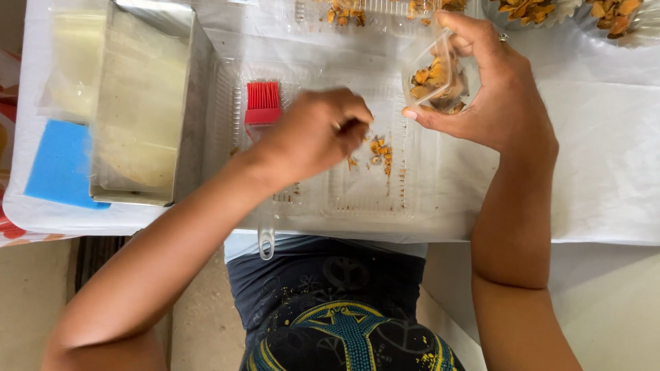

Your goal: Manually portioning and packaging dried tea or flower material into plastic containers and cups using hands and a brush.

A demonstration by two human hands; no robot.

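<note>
My right hand (491,89) grips a small clear plastic cup (434,79) tilted on its side, with orange-brown food pieces inside. My left hand (313,130) is closed in a pinch just above a clear plastic tray (357,199) and next to a small heap of orange crumbs (379,150) lying on it. What the left fingertips pinch is hidden. A red silicone brush (262,103) with a clear handle lies on the tray, partly under my left wrist.
A metal rectangular pan (148,103) stands at the left, with a blue sponge (60,165) beside it. Another clear tray (371,10) and foil cups (612,17) of orange pieces sit along the far edge. White paper (605,158) covers the table.
</note>
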